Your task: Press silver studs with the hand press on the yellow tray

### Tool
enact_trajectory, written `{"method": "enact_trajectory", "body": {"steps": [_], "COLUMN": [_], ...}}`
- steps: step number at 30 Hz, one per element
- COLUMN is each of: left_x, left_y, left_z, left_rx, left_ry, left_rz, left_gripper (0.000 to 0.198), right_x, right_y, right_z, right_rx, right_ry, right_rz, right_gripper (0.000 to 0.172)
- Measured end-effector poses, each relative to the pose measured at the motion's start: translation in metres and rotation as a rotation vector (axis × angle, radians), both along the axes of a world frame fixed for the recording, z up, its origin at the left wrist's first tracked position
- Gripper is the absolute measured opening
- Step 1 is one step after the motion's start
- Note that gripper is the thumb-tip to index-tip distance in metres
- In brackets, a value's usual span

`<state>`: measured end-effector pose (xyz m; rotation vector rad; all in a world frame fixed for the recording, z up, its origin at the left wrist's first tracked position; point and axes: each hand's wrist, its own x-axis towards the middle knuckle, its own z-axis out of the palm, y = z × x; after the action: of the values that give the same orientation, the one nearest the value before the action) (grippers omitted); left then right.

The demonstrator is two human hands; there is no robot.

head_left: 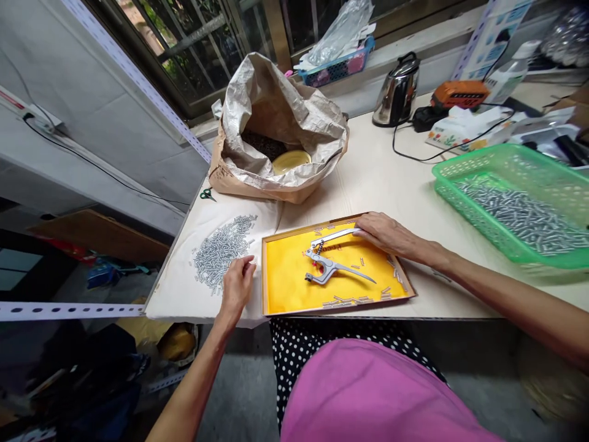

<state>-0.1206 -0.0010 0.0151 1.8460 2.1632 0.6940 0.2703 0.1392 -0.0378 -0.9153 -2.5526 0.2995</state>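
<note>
My left hand [238, 285] is at the near right edge of a pile of small silvery metal tubes [223, 252] on a white sheet. Its fingers are curled with thumb and forefinger together, and whatever they may pinch is too small to make out. My right hand [384, 233] is closed around the end of the upper handle of grey metal hand pliers [324, 268], whose handles are spread apart. The pliers are over a shallow yellow-lined tray [285, 282]. Loose tubes [345, 301] lie along the tray's near and right edges.
A large open paper sack [257, 181] with a yellow bowl [292, 161] inside stands behind the pile. Small scissors [208, 194] lie beside it. At right is a green basket [478, 218] of metal tubes; a kettle [396, 92] and corded orange device [460, 94] stand behind.
</note>
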Motion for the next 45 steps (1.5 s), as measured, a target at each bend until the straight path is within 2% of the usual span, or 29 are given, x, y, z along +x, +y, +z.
{"method": "enact_trajectory", "body": {"steps": [4,7,11,16,25,33,39,45], "left_x": [0.033,0.053,0.069,0.077,0.075,0.070,0.080,0.088], "left_y": [-0.002,-0.002,-0.002,-0.003,0.006,0.009,0.005,0.002], "left_z": [0.005,0.006,0.004,-0.006,-0.016,-0.028,-0.016,-0.013], "left_rx": [-0.111,-0.175,-0.218,-0.281,-0.348,-0.420,-0.393,-0.440], "left_ry": [-0.409,-0.548,-0.522,-0.485,-0.463,-0.560,-0.466,-0.595], "left_rz": [0.045,0.074,0.056,0.041,0.021,0.051,0.038,0.140], "left_gripper": [0.030,0.027,0.015,0.010,0.011,0.014,0.011,0.010], "right_x": [-0.012,-0.030,-0.046,-0.047,-0.047,-0.048,-0.049,-0.050], "right_y": [0.000,-0.003,-0.006,-0.008,-0.009,-0.009,-0.011,-0.015], "right_z": [0.003,0.008,0.011,0.013,0.017,0.012,0.008,0.006], "right_rx": [0.009,0.039,0.059,0.119,0.180,0.183,0.158,0.182], "right_ry": [0.006,-0.028,-0.048,-0.072,-0.112,-0.079,-0.059,-0.036], "right_rz": [-0.006,0.008,0.037,0.034,0.034,0.029,0.012,-0.003], "right_gripper": [0.043,0.045,0.045,0.043,0.040,0.038,0.038,0.041]}}
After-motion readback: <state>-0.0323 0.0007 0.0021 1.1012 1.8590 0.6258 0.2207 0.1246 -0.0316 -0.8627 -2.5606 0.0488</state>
